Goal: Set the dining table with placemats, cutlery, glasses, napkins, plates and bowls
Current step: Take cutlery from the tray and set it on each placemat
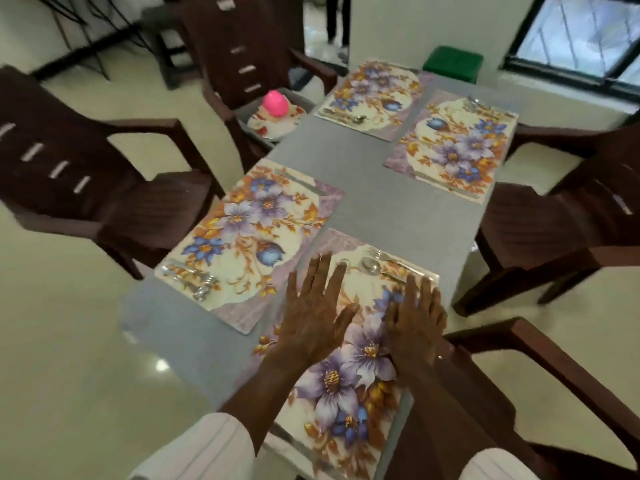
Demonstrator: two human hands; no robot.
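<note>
placemat (346, 386), floral, lies at the near right of the grey table (374, 202), long axis running away from the person. left hand (313, 318) and right hand (415, 320) hover palm-down over it, fingers straight and spread, gripping nothing. fork (391, 259) and spoon (375, 268) lie across its far end.
</note>
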